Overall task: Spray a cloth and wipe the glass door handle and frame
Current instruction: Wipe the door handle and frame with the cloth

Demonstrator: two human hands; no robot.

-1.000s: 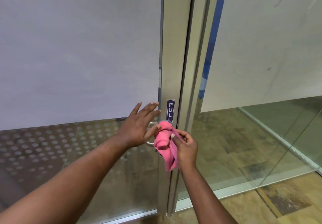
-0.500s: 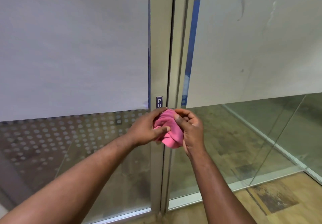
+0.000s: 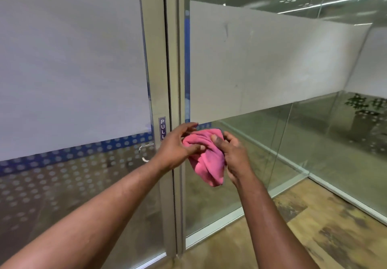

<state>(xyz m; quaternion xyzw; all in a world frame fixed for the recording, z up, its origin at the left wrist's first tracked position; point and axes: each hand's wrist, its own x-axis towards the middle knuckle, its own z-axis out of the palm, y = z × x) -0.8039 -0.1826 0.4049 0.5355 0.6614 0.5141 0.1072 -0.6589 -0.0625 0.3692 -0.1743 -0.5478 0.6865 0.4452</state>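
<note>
I see both hands holding the bunched pink microfibre cloth (image 3: 207, 160) in front of the glass. The left hand (image 3: 178, 145) pinches its upper fold, and the right hand (image 3: 232, 153) grips its right side. The small curved chrome door handle (image 3: 143, 157) lies just left of the left hand, the nearer one. The grey aluminium door frame (image 3: 155, 59) runs vertically behind that wrist.

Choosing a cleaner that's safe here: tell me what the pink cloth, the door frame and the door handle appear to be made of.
Pink cloth: soft woven or microfibre fabric, matte and slightly fuzzy; it bunches into loose folds. Door frame: metal, probably aluminium, satin silver-beige with a dull sheen. Door handle: likely polished metal, a thin curved bar with bright glints, though blurred.
</note>
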